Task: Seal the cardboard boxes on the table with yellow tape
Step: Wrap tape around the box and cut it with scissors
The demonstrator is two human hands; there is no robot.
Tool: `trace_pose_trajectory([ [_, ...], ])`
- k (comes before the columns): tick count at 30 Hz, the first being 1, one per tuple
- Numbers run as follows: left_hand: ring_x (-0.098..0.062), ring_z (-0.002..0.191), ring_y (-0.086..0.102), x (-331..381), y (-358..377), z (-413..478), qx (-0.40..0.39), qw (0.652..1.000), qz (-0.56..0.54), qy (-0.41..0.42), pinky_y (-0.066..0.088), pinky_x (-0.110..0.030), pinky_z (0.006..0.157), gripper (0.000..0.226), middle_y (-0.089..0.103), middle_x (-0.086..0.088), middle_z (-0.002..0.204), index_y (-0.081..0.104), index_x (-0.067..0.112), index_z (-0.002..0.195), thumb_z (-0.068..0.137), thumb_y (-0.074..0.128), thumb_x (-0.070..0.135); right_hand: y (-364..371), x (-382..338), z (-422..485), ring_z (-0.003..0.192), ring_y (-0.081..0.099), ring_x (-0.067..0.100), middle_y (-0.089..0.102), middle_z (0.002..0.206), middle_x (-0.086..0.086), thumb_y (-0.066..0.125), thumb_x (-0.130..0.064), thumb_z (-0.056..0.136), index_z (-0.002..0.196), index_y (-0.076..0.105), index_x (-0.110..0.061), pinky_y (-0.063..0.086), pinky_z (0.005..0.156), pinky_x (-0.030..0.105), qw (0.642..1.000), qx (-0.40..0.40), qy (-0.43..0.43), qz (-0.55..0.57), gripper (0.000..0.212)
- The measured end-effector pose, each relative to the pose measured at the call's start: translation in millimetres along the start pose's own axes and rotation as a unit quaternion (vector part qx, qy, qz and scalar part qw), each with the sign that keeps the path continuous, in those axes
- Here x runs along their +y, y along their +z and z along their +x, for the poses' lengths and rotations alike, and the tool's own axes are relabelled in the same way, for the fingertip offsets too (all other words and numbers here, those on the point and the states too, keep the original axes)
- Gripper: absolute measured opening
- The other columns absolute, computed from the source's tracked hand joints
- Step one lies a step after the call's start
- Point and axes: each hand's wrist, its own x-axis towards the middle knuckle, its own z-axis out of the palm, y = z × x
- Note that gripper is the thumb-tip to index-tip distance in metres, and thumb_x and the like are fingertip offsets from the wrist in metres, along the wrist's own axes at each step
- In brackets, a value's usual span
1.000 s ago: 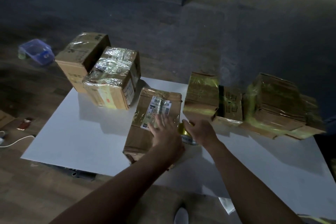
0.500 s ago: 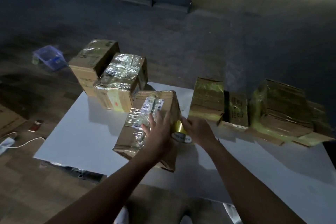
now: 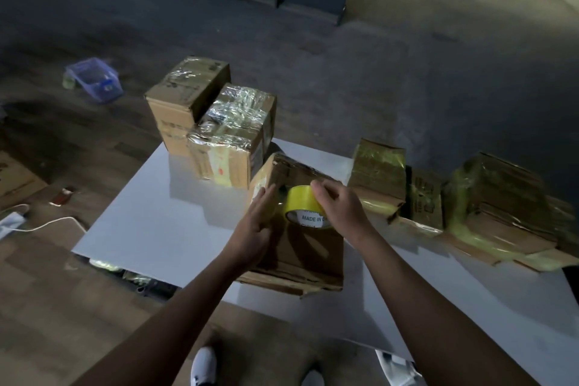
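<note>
- Right hand (image 3: pixel 341 210) grips the tape (image 3: pixel 302 205) over the middle box (image 3: pixel 300 251).
- Left hand (image 3: pixel 255 226) touches that box, fingers straight.
- Left boxes (image 3: pixel 232 135) and right boxes (image 3: pixel 498 207) crowd the table (image 3: pixel 141 222).

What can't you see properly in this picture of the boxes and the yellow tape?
Head view:
- Print inside the yellow tape roll: the right hand covers what comes after "MADE IN".
- The tape's loose end: lost in shadow and blur beside the left hand.
- Right-side boxes: motion blur smears their seams.
- Blue tub: contents too small and dim.
</note>
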Motion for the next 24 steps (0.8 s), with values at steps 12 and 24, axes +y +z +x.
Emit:
trace_pose_trajectory([
  [12,-0.031,0.148,-0.010,-51.2,-27.7,11.9,-0.067,0.866,0.494,0.022,0.006,-0.059,0.115,0.073,-0.021,0.003,0.160,-0.020,0.023,0.151,0.100,0.024,0.053,56.4,-16.9,19.6,0.062,0.049,0.007,0.051,0.062,-0.007,0.046,-0.044,0.098,0.062,0.050,-0.029,0.039,0.063,0.029,0.995,-0.065,0.039,-0.064,0.039],
  [24,-0.043,0.146,-0.005,-50.3,-26.8,14.4,-0.094,0.827,0.554,0.001,0.002,-0.062,0.114,0.087,-0.016,-0.005,0.161,-0.014,0.016,0.152,0.083,-0.012,0.069,29.4,-20.6,17.0,0.054,0.039,0.022,0.034,0.050,-0.002,0.047,-0.039,0.096,0.051,0.032,-0.019,0.023,0.053,0.029,0.959,-0.021,-0.002,-0.282,0.051],
])
